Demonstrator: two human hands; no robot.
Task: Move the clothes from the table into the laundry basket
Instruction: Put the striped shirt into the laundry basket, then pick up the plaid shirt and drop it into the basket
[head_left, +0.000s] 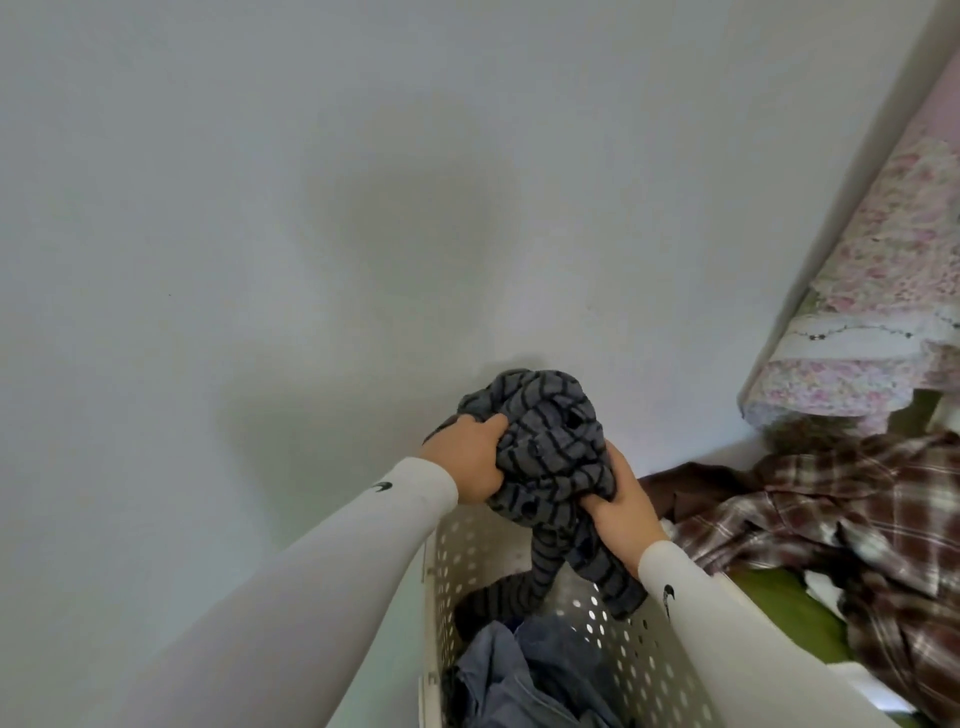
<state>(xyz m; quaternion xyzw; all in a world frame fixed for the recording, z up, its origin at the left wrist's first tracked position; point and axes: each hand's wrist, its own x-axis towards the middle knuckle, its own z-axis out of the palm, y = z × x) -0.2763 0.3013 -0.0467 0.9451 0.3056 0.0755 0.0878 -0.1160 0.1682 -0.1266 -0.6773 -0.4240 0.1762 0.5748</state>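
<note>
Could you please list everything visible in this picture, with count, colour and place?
striped garment: one, grey with dark stripes, bunched above the basket, its end hanging inside
basket: one, white, perforated, bottom centre
blue clothes: a heap, count unclear, inside the basket
plaid shirt: one, brown and white, on the green surface at right
green surface: one, right of the basket
floral fabric: pink and white, upper right
wall: pale grey, behind
sleeves: two, white, on the forearms
left hand: grips the striped garment
right hand: grips the striped garment
</note>
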